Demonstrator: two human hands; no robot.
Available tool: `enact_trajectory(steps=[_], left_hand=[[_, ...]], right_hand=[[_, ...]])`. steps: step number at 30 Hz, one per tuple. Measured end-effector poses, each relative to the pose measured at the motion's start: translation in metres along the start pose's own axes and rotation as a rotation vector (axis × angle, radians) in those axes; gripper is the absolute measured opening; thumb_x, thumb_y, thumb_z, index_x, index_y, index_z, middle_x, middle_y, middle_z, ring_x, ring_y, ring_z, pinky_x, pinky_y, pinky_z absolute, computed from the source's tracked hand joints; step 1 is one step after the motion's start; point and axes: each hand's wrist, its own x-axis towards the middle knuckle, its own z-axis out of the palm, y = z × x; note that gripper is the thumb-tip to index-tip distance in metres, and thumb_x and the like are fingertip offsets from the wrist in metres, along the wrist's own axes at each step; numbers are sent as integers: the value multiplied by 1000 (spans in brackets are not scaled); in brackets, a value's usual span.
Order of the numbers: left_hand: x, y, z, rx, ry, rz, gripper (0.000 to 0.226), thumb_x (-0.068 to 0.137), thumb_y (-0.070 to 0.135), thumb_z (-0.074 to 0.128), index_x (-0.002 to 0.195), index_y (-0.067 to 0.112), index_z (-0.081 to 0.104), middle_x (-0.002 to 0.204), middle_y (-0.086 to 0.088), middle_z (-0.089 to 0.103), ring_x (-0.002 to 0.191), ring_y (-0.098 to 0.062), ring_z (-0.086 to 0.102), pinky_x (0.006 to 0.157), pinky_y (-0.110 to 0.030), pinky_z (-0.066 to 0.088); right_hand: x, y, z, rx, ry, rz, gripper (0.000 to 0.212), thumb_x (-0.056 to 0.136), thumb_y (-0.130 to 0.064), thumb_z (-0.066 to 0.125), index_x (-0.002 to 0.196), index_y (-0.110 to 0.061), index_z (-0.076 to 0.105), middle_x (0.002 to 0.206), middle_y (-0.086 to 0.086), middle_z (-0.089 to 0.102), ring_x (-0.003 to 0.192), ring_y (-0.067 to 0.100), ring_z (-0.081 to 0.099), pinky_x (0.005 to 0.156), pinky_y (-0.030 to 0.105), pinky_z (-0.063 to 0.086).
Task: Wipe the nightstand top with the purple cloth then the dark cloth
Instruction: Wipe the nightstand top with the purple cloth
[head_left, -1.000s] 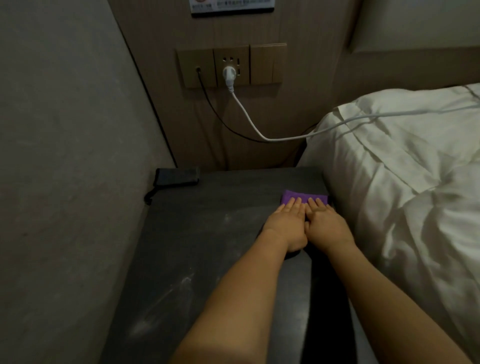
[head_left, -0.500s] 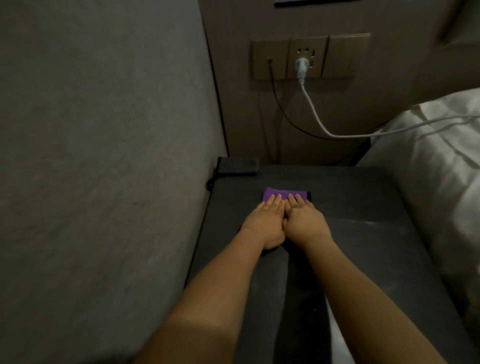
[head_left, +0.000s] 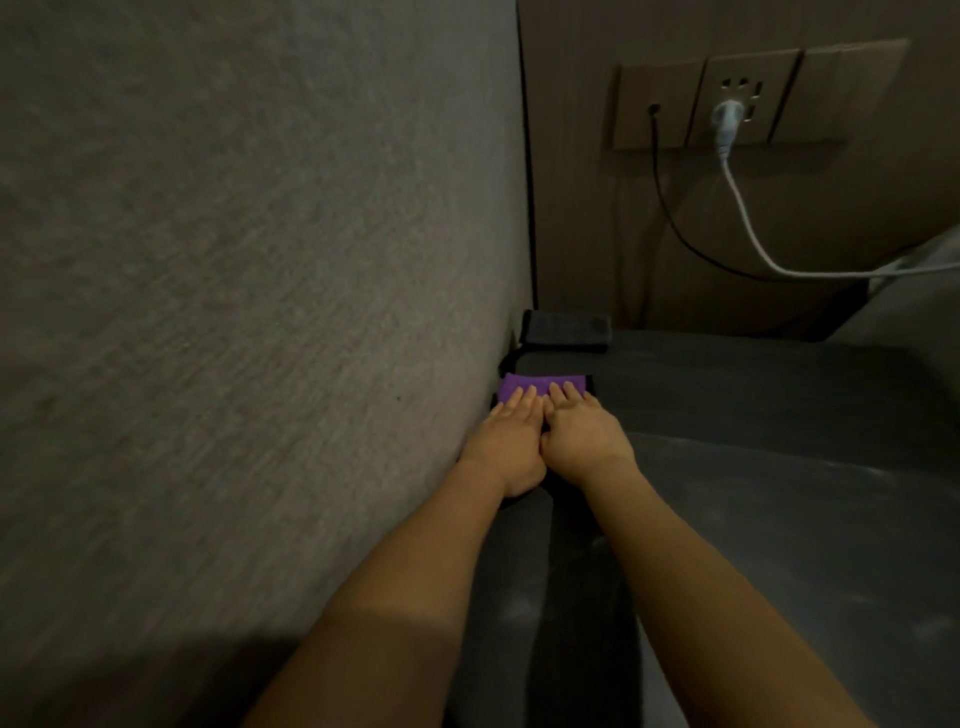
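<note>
Both hands (head_left: 550, 441) press purple cloth (head_left: 540, 385) on nightstand (head_left: 779, 467) beside wall (head_left: 260, 312).

Dim, soft motion blur, wide-angle bending at edges.

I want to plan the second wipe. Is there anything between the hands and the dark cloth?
Only the purple cloth, which both the left hand and right hand press flat. Past it, a bare strip of nightstand leads to the dark cloth at the back by the wall.
</note>
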Motion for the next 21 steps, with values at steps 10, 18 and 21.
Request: enact_trajectory(steps=[10, 18, 21], left_hand=[[-25, 6, 12, -16, 11, -32, 72, 97, 24, 40, 155, 7, 1, 164, -9, -2, 152, -20, -1, 122, -31, 0], [-31, 20, 13, -21, 27, -70, 72, 97, 21, 39, 155, 5, 0, 164, -11, -3, 152, -23, -2, 123, -34, 1], [-33, 29, 15, -21, 27, -64, 71, 97, 22, 38, 155, 5, 0, 164, -11, -3, 152, -22, -2, 122, -33, 0]], right_hand=[[-24, -6, 8, -12, -8, -19, 54, 97, -23, 32, 149, -8, 24, 159, 8, 20, 148, 22, 16, 121, 35, 12], [-29, -1, 7, -59, -25, -40, 52, 100, -21, 29, 150, -9, 21, 160, 7, 18, 148, 21, 15, 120, 36, 14], [-36, 6, 9, -57, 7, -31, 51, 100, -21, 29, 150, -10, 22, 160, 8, 18, 148, 22, 17, 120, 36, 16]])
